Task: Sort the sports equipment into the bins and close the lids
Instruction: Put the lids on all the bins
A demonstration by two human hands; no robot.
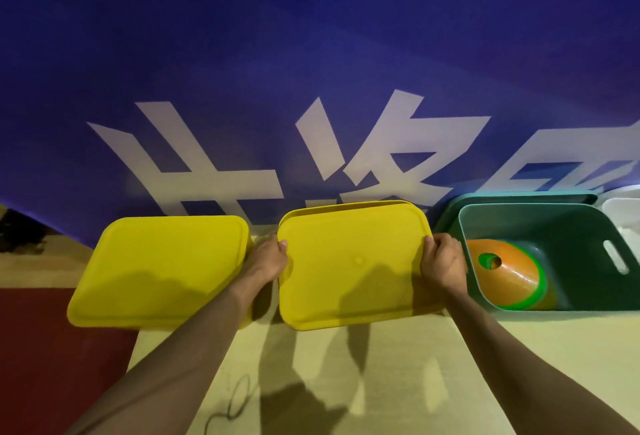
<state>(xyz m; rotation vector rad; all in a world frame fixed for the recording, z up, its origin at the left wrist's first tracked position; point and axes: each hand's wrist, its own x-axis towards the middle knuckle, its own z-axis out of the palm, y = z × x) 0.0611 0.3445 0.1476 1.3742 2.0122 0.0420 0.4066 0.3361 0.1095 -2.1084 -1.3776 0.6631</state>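
1. Nearest you: a thin dark cable (231,403) lies looped on the pale floor (398,382), below and between your forearms, well back from your fingers.
2. Your left hand (268,258) holds the left short edge of the middle yellow lid (353,265); thumb over the rim, the other fingers hidden beneath it.
3. Your right hand (445,261) holds the opposite short edge the same way, fingers curled over the rim. Both hands grip; neither is spread.
4. The lid sits between your two sets of fingers, over its yellow bin (346,205), of which only a sliver of far rim shows. Looks not fully seated yet; I cannot tell whether the near edge has snapped down.
5. Just left of your left fingers: a second yellow bin (159,268), lid already on. Count that one done.
6. Just right of your right fingers: the teal bin (554,261), open, holding stacked orange and green disc cones (509,275). Its teal lid (519,197) appears to stand behind it against the blue banner (311,53).
7. Beyond the teal bin, a white container (623,216) is cut off at the edge; state unclear.
8. Judgement: roughly mid-task. One lid closed, one going on, teal lid left.
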